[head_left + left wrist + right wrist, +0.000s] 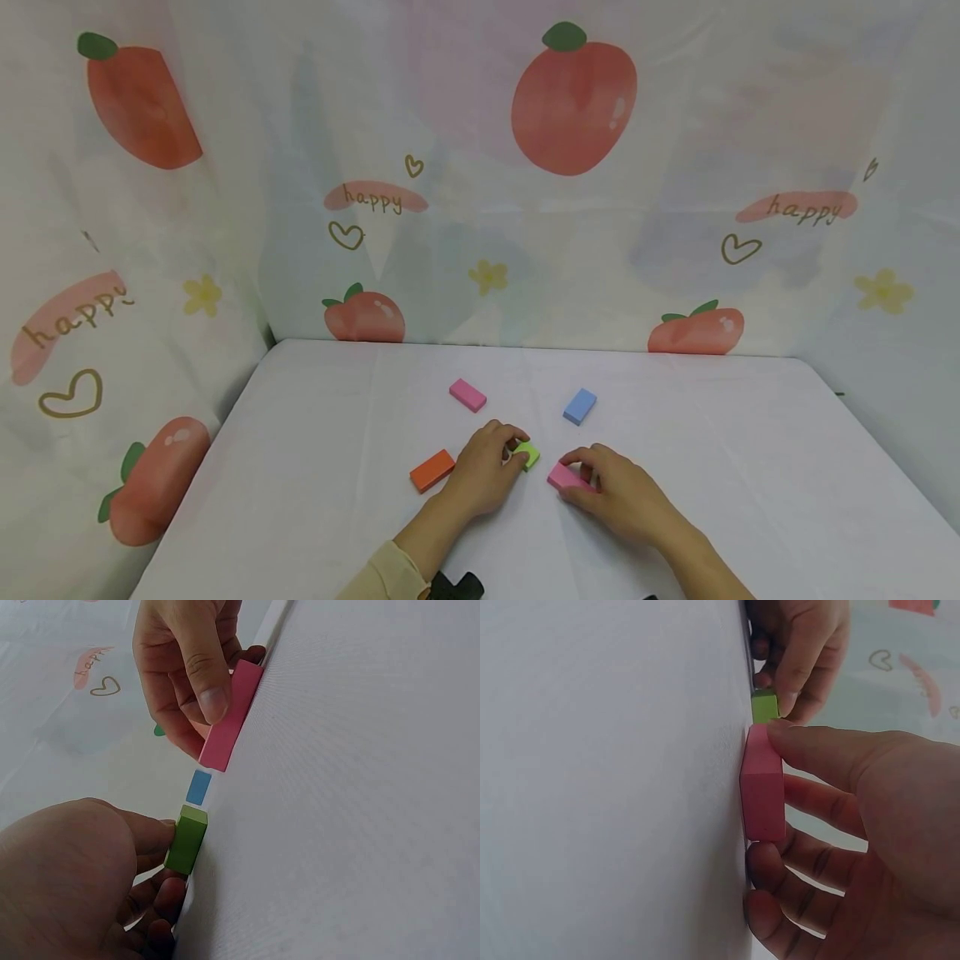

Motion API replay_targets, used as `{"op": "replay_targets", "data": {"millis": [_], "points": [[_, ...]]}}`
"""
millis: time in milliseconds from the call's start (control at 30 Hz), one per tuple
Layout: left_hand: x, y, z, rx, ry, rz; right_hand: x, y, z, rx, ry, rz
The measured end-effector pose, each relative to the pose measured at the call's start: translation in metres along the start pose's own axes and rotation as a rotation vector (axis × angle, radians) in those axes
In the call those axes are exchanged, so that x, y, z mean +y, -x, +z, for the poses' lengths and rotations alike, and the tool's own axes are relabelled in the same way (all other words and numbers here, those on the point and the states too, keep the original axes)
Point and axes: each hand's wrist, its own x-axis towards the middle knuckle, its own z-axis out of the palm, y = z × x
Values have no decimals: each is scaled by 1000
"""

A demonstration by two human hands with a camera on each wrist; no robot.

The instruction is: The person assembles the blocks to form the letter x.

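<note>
My left hand [486, 468] pinches a lime-green block [528, 455] between thumb and fingers, low over the white table. Just to the right, my right hand [618, 490] holds a pink block [568, 478] by its sides. A small gap separates the two blocks in the head view. The left wrist view shows the green block [186, 840] near the thumb, with the pink block [232, 716] beyond it in the other hand. In the right wrist view, the pink block [763, 787] lies at the thumb tip and the green block [765, 706] appears behind it.
An orange block [432, 471] lies just left of the left hand. Farther back are a second pink block [468, 395] and a blue block [580, 407]. The white tabletop [300, 483] meets a patterned cloth backdrop [465, 250] at its rear and left.
</note>
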Motion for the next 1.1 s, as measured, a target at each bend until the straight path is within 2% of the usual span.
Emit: {"op": "replay_targets", "data": {"millis": [400, 1100], "points": [[-1, 1, 0, -5, -11, -19, 0, 0, 4, 18, -1, -23], [1, 0, 0, -6, -2, -7, 0, -2, 8, 42, -7, -36]]}}
